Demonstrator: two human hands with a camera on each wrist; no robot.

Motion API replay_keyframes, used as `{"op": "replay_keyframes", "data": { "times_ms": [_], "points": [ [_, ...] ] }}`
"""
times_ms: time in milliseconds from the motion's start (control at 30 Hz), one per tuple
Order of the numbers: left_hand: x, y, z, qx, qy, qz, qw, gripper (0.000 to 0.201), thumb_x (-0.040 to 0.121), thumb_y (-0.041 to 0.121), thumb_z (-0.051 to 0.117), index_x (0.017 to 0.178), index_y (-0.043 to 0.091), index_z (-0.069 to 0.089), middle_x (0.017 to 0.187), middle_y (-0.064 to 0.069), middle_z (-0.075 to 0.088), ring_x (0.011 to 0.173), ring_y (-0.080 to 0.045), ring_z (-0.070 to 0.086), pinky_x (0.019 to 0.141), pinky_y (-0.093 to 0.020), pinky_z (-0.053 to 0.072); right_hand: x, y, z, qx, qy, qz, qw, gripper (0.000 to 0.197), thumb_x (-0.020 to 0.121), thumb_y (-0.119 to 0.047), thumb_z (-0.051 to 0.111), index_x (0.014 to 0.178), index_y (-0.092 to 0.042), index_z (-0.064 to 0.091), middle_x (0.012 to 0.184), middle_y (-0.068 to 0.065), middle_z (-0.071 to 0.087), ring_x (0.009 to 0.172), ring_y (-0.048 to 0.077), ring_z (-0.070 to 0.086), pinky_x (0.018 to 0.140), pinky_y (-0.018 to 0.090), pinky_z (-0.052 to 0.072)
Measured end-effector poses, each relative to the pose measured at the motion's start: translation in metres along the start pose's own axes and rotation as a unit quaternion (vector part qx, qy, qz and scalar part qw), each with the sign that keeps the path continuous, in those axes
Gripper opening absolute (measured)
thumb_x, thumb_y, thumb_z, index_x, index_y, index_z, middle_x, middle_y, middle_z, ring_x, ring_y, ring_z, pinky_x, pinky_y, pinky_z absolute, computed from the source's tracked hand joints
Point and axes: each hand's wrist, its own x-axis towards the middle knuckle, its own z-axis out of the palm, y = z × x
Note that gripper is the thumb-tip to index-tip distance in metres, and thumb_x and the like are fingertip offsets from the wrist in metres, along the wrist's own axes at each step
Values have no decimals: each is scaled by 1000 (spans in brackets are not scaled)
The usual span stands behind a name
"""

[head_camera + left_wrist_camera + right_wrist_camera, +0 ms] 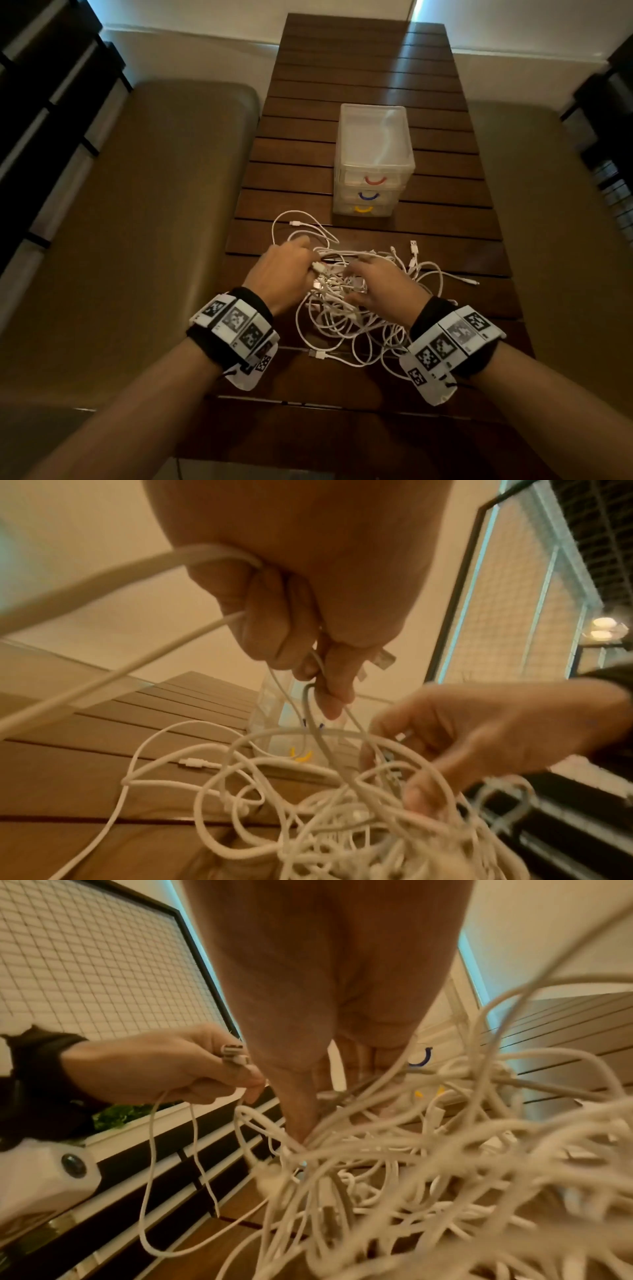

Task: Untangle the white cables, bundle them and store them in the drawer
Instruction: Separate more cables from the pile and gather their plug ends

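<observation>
Both wrists wear marker bands. Left hand (281,270) pinches USB plugs (232,1053) and strands of the white cables (346,308), which lie tangled on the slatted wooden table (359,68). Right hand (380,287), fingers spread, digs into the pile. Beyond stands the clear drawer unit (373,161), drawers closed.

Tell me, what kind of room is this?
Probably a dining nook at home or in a café: a slatted wooden table between two padded benches, with a small plastic drawer unit standing on it.
</observation>
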Motion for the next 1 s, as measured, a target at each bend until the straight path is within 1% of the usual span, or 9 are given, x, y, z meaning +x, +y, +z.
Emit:
{"op": "replay_keyframes", "data": {
  "times_ms": [167, 300, 433, 567, 633, 700, 867, 933, 1000],
  "points": [
    [-3, -22, -8, -22, 26, -48, 998, 20, 92, 20, 54, 101, 18, 72, 89, 8, 47, 85, -21, 58, 69, -32, 37, -2, 10, -7, -5, 35, -8, 999, 20, 85, -29, 74, 97, -16, 64, 99, 0, 66, 92, 17, 59, 74, 27, 42],
    [-6, -21, -8, -54, 20, -36, 998, 20, 93, 22, 57, 107, 23, 71, 90, 9, 47, 90, -20, 57, 72, -33, 36, -7, 7, -2, 17, 34, -33, 999, 28, 87, -29, 71, 114, -23, 66, 108, -4, 65, 95, 12, 60, 82, 28, 48],
    [-7, -16, -9, -83, 38, -6, 996, 15, 95, 22, 54, 93, 23, 69, 88, 9, 61, 85, -16, 60, 72, -36, 46, -6, 2, -5, 32, -2, -45, 998, 28, 93, -32, 63, 119, -24, 68, 108, -1, 59, 94, 11, 53, 86, 33, 47],
    [-9, -7, -17, -216, 115, -11, 970, 19, 98, 24, 53, 83, 28, 66, 70, 9, 66, 65, -5, 59, 58, -20, 41, -2, -6, -10, 23, -99, -16, 995, 44, 95, -51, 51, 132, -29, 59, 125, 0, 45, 109, 11, 47, 95, 31, 43],
    [-9, -5, -20, -250, 144, -17, 957, 21, 99, 23, 53, 81, 30, 63, 66, 9, 63, 62, -6, 57, 54, -16, 38, -1, -11, -13, 44, -72, -17, 996, 39, 98, -48, 45, 120, -24, 67, 122, 1, 51, 107, 11, 49, 96, 36, 45],
    [-8, -5, -21, -241, 131, -19, 962, 21, 98, 21, 54, 82, 32, 62, 68, 11, 63, 63, -4, 57, 56, -20, 41, -1, -14, -13, 57, -37, -16, 998, 38, 99, -43, 47, 106, -17, 73, 112, 2, 61, 101, 14, 56, 91, 42, 48],
    [-12, -15, -23, -217, 88, -38, 971, 22, 98, 23, 53, 82, 36, 61, 69, 18, 61, 65, 2, 57, 58, -18, 36, -4, -17, -12, 222, 38, 41, 973, 24, 93, -47, 57, 94, -31, 75, 97, -14, 72, 89, 1, 64, 84, 37, 55],
    [-18, -21, -23, -198, 62, -47, 977, 21, 99, 27, 51, 82, 31, 62, 71, 13, 65, 68, -1, 58, 59, -22, 38, -5, -21, -16, 172, 51, 24, 983, 28, 94, -50, 53, 87, -31, 73, 84, -12, 70, 80, 1, 63, 77, 32, 53],
    [-23, -28, -25, -178, 55, -62, 981, 21, 99, 27, 51, 85, 28, 67, 72, 10, 67, 68, -3, 59, 58, -25, 37, -3, -24, -19, 42, 92, -15, 995, 30, 97, -47, 50, 89, -28, 72, 74, -10, 67, 72, 9, 63, 67, 31, 48]
  ]
}}
